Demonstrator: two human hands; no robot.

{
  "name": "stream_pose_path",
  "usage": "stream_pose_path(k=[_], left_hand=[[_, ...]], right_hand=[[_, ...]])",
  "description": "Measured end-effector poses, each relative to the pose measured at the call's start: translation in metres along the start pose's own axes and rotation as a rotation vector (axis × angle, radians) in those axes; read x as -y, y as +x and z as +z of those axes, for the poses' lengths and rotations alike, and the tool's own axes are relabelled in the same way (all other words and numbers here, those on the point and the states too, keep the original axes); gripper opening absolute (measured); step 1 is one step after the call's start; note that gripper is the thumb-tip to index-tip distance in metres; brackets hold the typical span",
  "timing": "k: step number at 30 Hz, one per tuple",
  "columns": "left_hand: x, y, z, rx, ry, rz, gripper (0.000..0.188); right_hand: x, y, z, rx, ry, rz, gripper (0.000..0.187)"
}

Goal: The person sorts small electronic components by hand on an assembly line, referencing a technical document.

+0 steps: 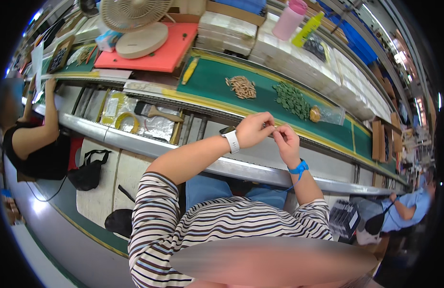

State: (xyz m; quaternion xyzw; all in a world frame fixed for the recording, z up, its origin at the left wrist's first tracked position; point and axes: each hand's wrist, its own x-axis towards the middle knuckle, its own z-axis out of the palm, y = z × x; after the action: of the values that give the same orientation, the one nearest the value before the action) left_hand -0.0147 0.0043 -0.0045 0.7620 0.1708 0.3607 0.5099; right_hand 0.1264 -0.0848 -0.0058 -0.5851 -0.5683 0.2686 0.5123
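Observation:
My left hand (254, 129), with a white watch on its wrist, is closed with its fingertips pinched near those of my right hand. My right hand (287, 143), wearing a blue wrist strap with a thin cord, is pinched too. Both meet above the near edge of the line. Whatever sits between the fingertips is too small to make out. Beyond my hands, a pile of small tan pieces (242, 88) and a larger pile of small dark green pieces (291, 100) lie on the green work surface (210, 84). A clear plastic bag (331, 115) lies beside the green pile.
A yellow-handled tool (189, 71) lies at the left of the green surface. A fan (141, 41) stands on a red board (181, 48). White boxes (227, 29) line the back. A brush (162, 114) and tape roll (127, 123) lie left. People sit on both sides.

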Motion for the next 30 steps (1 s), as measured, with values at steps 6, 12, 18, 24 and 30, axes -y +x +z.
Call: stream_pose_path(k=[6,12,18,24,30], left_hand=[[-0.003,0.002,0.0,0.027,-0.029,-0.101,0.012],[-0.003,0.002,0.002,0.069,-0.036,-0.168,0.013],[0.0,0.003,0.006,0.063,-0.058,-0.17,0.011],[0.002,0.005,0.006,0.073,-0.07,-0.198,0.01],[0.0,0.005,0.004,0.065,0.105,-0.137,0.012]], right_hand=[[0.004,0.002,-0.001,0.007,0.02,0.015,0.006],[0.005,0.001,-0.005,0.028,-0.012,-0.01,0.007],[0.007,0.001,-0.01,0.054,-0.055,-0.042,0.008],[0.008,0.003,-0.009,0.037,-0.056,-0.108,0.009],[0.008,0.006,-0.009,0.014,-0.18,-0.09,0.006]])
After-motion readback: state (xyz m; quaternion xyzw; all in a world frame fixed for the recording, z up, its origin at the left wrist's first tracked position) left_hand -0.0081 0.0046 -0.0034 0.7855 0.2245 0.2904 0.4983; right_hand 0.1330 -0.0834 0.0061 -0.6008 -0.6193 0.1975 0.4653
